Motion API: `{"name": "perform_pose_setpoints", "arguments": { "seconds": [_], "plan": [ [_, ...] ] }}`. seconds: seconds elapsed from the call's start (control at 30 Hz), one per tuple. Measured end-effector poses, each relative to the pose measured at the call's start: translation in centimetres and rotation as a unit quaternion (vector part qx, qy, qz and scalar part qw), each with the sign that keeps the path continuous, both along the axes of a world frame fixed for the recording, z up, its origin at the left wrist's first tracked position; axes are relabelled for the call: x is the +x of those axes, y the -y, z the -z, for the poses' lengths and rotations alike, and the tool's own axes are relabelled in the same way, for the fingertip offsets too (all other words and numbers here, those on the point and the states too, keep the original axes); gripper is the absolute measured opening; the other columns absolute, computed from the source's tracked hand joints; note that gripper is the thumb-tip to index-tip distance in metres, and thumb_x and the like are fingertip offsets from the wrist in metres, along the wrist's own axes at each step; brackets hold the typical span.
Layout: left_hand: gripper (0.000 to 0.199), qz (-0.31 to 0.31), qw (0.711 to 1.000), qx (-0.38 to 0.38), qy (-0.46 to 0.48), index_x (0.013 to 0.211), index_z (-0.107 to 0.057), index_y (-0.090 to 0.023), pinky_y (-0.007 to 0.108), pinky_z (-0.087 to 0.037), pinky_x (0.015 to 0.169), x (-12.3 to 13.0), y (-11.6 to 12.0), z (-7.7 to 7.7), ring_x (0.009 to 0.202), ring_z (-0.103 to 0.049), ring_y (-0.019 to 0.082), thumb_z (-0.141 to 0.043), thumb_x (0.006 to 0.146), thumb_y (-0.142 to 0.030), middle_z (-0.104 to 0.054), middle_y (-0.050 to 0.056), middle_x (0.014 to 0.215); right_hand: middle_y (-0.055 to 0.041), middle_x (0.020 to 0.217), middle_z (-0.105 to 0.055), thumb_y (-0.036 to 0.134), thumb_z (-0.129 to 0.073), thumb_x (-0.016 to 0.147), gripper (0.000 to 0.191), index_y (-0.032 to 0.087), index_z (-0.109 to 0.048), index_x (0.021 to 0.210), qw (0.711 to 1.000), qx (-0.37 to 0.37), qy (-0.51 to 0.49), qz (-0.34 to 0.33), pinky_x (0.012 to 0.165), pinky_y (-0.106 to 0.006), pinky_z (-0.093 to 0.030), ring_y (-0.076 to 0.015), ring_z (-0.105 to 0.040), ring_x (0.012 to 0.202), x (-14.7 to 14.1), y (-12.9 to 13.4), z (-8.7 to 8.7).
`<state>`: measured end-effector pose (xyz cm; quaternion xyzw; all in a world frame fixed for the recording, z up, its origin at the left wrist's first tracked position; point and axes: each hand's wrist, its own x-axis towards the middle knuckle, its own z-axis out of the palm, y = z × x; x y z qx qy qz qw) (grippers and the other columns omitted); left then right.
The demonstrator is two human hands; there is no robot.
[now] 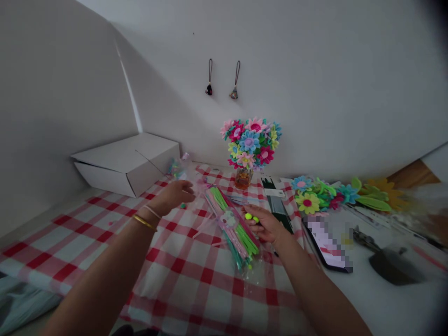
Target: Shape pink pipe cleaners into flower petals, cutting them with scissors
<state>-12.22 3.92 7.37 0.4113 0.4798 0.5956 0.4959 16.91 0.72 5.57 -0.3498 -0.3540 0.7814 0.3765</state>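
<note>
My left hand [178,193] is above the checked cloth, beside a clear crinkled plastic bag [199,183]. Its fingers are loosely bent and a little apart, with nothing visible in them. At the right edge of a clear packet of pipe cleaners [229,219], my right hand [264,225] has its fingers closed around two small bright yellow-green balls [249,216]. Green, pink and teal bundles show through the packet, which lies slanted on the cloth. Whether the right fingers also press on the packet, I cannot tell.
A white box [129,161] stands at the back left on the red-and-white cloth [168,280]. Behind the packet is a glass vase [243,178] of fuzzy flowers [250,142]. To the right lie a phone [327,245], loose fuzzy flowers [308,203] and a dark-handled tool [394,266].
</note>
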Motion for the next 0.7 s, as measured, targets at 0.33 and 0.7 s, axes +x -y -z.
{"name": "perform_pose_setpoints", "arguments": {
  "seconds": [0.33, 0.7],
  "plan": [
    [0.027, 0.052, 0.883, 0.101, -0.456, 0.092, -0.060, -0.013, 0.026, -0.044, 0.065, 11.2, 1.4, 1.9, 0.065, -0.057, 0.015, -0.046, 0.069, -0.008, -0.061, 0.004, 0.069, 0.0061, 0.054, -0.042, 0.032, -0.060, 0.071, 0.034, 0.022, -0.059, 0.104, 0.966, 0.124, 0.220, -0.056, 0.036, -0.015, -0.018, -0.0030, -0.034, 0.040, -2.5, 2.3, -1.9],
    [0.022, 0.069, 0.839, 0.158, -0.516, 0.084, -0.059, -0.013, 0.027, -0.040, 0.065, 14.7, 3.6, 2.0, 0.070, -0.053, 0.017, -0.045, 0.069, -0.006, -0.057, 0.006, 0.074, 0.0032, 0.060, -0.052, 0.029, -0.070, 0.061, 0.023, 0.015, -0.060, 0.077, 0.997, 0.027, 0.042, 0.063, 0.036, -0.015, -0.023, -0.0043, -0.043, 0.047, -1.1, -0.1, 1.0]
  ]
}}
